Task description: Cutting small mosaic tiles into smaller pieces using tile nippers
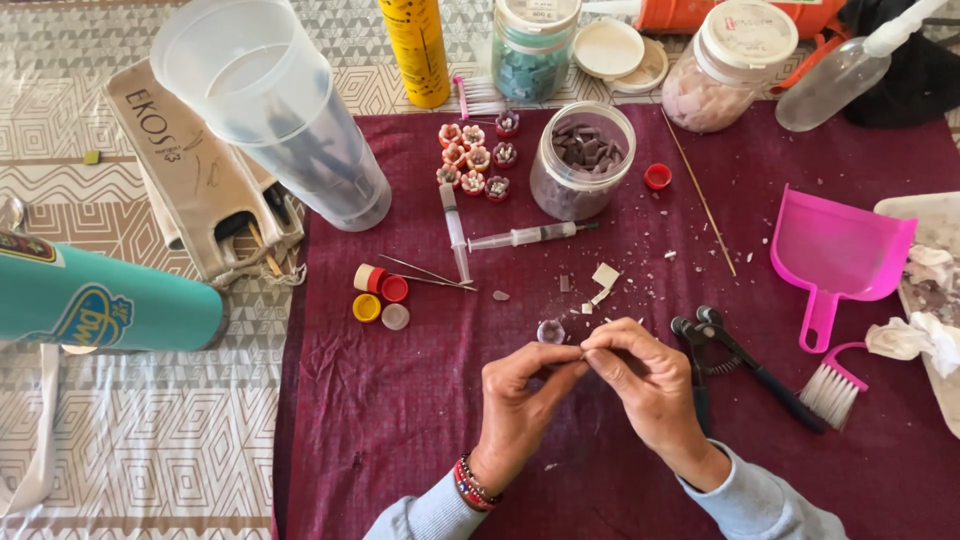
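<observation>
My left hand (520,398) and my right hand (645,385) meet fingertip to fingertip over the dark red cloth (400,440), pinching something very small between them; what it is cannot be made out. A small round clear piece (550,331) lies on the cloth just above my left fingers. Black-handled nippers (735,362) lie just right of my right hand. Small tile chips (603,280) are scattered above my hands.
Two syringes (520,237) and tweezers (425,273) lie mid-cloth, beside several bottle caps (380,297) and small flower pieces (477,158). An open jar of dark tiles (582,160), a clear tumbler (275,110), a pink dustpan (838,255), a brush (830,388), a teal bottle (100,300).
</observation>
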